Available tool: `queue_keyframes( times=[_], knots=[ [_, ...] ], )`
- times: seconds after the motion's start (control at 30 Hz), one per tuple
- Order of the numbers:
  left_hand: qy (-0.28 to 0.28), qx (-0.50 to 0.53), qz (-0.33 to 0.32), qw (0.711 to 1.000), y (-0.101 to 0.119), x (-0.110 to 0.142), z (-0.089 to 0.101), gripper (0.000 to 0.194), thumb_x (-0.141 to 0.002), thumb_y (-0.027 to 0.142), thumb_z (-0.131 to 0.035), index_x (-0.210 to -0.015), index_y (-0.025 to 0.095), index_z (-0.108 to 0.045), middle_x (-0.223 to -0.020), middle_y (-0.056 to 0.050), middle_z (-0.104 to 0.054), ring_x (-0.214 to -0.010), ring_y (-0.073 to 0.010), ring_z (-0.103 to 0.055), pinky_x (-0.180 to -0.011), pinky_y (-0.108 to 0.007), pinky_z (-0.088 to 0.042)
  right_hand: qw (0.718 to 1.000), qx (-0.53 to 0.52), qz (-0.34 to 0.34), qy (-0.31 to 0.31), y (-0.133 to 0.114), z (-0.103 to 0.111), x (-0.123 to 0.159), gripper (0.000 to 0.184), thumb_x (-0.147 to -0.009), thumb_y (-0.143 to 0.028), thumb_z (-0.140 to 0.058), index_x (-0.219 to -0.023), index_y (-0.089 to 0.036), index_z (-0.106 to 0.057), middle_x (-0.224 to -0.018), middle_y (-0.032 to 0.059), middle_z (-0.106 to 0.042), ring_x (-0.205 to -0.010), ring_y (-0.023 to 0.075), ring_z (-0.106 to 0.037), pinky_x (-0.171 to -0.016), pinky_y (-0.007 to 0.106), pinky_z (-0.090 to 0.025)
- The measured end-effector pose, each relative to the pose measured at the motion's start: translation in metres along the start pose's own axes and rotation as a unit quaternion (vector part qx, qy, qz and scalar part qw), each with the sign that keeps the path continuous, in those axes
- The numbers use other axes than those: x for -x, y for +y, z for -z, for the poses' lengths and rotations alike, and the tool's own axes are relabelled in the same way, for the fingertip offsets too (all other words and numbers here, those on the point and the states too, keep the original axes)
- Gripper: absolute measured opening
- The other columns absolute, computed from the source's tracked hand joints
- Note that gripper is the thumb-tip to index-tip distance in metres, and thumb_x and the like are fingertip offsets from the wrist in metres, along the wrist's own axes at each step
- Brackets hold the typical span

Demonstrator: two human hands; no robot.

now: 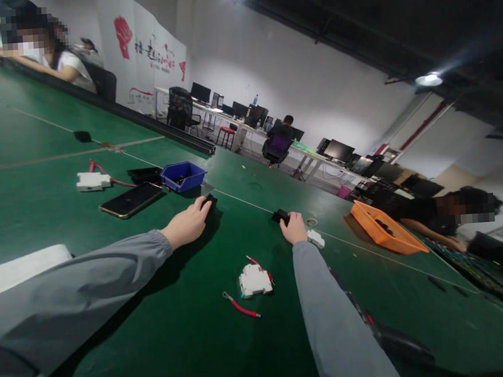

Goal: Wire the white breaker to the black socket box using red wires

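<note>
My left hand (188,223) is closed around a small black block (210,200) at the table's middle, just in front of a blue bin (184,177). To the right, my right hand (295,229) has its fingers on another black block (281,216); its kind is not clear. A white circuit breaker (315,239) lies beside that hand, partly hidden by it. Between my forearms rests a second white circuit breaker (255,280) with a short red wire. Nearer to me is a loose red cable (242,308) with a ring lug.
Left on the green table (167,343) are a phone (132,200), a dark pouch-like item and a wired breaker (93,181). An orange basket (383,231) stands right, near a co-worker. A dark tool (400,342) lies by my right forearm. A cord crosses the table.
</note>
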State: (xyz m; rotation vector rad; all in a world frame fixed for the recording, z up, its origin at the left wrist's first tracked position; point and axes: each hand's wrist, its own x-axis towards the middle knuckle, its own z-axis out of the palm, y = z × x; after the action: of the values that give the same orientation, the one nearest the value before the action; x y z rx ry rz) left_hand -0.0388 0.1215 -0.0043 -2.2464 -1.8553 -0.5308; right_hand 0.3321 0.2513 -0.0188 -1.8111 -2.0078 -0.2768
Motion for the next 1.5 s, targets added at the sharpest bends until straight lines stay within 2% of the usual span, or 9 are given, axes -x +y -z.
queue_keyframes(
  times=[0.13,0.27,0.37,0.5,0.67,0.83,1.1,1.27,1.5],
  knots=[
    [0.002,0.019,0.002,1.000,-0.002,0.000,-0.002,0.065,-0.083,0.012,-0.039,-0.148,0.013,-0.031,-0.152,-0.020,-0.030,-0.121,-0.0306,-0.056,-0.091,-0.039,-0.052,0.999,-0.030,-0.012,0.002,-0.011,0.014,0.030,0.033,-0.092,-0.038,-0.047,-0.113,-0.013,-0.051,-0.108,0.0168,-0.061,-0.100,0.0270,-0.061,-0.085,0.037,-0.047],
    [0.018,0.007,-0.001,1.000,-0.006,-0.002,-0.006,0.063,-0.084,0.013,-0.039,-0.146,0.010,-0.033,-0.150,-0.022,-0.032,-0.123,-0.0313,-0.054,-0.094,-0.039,-0.050,0.994,-0.113,0.004,-0.013,-0.022,0.033,0.080,0.030,-0.090,-0.042,-0.053,-0.111,-0.020,-0.051,-0.098,0.0083,-0.066,-0.087,0.0230,-0.066,-0.076,0.033,-0.049],
    [0.036,-0.036,-0.013,0.999,-0.007,-0.004,-0.007,0.060,-0.084,0.014,-0.041,-0.144,0.004,-0.036,-0.146,-0.025,-0.037,-0.124,-0.0331,-0.052,-0.100,-0.042,-0.046,0.981,-0.195,0.007,-0.001,-0.026,0.051,0.120,0.033,-0.089,-0.046,-0.058,-0.111,-0.023,-0.050,-0.100,0.0048,-0.068,-0.088,0.0206,-0.067,-0.078,0.032,-0.051],
    [0.067,-0.074,-0.022,0.995,-0.007,-0.004,-0.005,0.057,-0.084,0.013,-0.042,-0.140,0.002,-0.042,-0.139,-0.025,-0.047,-0.133,-0.0356,-0.042,-0.106,-0.047,-0.040,0.961,-0.267,-0.043,0.055,-0.019,0.069,0.152,0.036,-0.095,-0.044,-0.049,-0.122,-0.020,-0.045,-0.111,0.0097,-0.066,-0.099,0.0211,-0.066,-0.087,0.035,-0.051],
    [0.066,-0.072,-0.004,0.995,-0.007,-0.003,-0.007,0.062,-0.083,0.016,-0.044,-0.143,0.005,-0.038,-0.139,-0.026,-0.047,-0.128,-0.0373,-0.047,-0.101,-0.052,-0.044,0.955,-0.278,-0.078,0.063,-0.009,0.073,0.155,0.039,-0.091,-0.038,-0.056,-0.124,-0.018,-0.047,-0.116,0.0115,-0.064,-0.105,0.0227,-0.063,-0.093,0.038,-0.048],
    [0.051,-0.051,0.001,0.997,-0.011,-0.008,-0.008,0.063,-0.084,0.019,-0.044,-0.143,0.001,-0.034,-0.133,-0.030,-0.046,-0.115,-0.0374,-0.058,-0.093,-0.048,-0.050,0.960,-0.281,-0.009,0.003,-0.018,0.075,0.157,0.037,-0.084,-0.030,-0.067,-0.118,-0.020,-0.056,-0.112,0.0081,-0.066,-0.104,0.0214,-0.063,-0.094,0.036,-0.046],
    [0.000,-0.027,0.031,0.999,-0.014,-0.012,-0.010,0.062,-0.087,0.023,-0.040,-0.144,-0.001,-0.031,-0.121,-0.030,-0.053,-0.108,-0.0384,-0.063,-0.089,-0.051,-0.052,0.950,-0.304,0.070,-0.034,-0.047,0.080,0.171,0.039,-0.089,-0.029,-0.062,-0.125,-0.019,-0.054,-0.118,0.0085,-0.064,-0.111,0.0213,-0.059,-0.099,0.037,-0.044],
    [0.004,-0.009,0.016,1.000,-0.021,-0.014,-0.019,0.065,-0.085,0.020,-0.043,-0.145,-0.001,-0.029,-0.134,-0.032,-0.044,-0.119,-0.0391,-0.057,-0.096,-0.053,-0.049,0.944,-0.304,0.114,-0.059,-0.056,0.086,0.175,0.049,-0.088,-0.033,-0.063,-0.133,-0.018,-0.051,-0.125,0.0114,-0.061,-0.116,0.0238,-0.056,-0.102,0.039,-0.042],
    [0.022,-0.012,-0.018,1.000,-0.032,-0.020,-0.033,0.067,-0.082,0.014,-0.043,-0.144,-0.005,-0.029,-0.143,-0.032,-0.038,-0.139,-0.0387,-0.036,-0.110,-0.053,-0.038,0.932,-0.300,0.172,-0.110,-0.063,0.105,0.195,0.053,-0.089,-0.035,-0.062,-0.137,-0.019,-0.047,-0.131,0.0124,-0.057,-0.117,0.0273,-0.055,-0.102,0.044,-0.044]
  ],
)
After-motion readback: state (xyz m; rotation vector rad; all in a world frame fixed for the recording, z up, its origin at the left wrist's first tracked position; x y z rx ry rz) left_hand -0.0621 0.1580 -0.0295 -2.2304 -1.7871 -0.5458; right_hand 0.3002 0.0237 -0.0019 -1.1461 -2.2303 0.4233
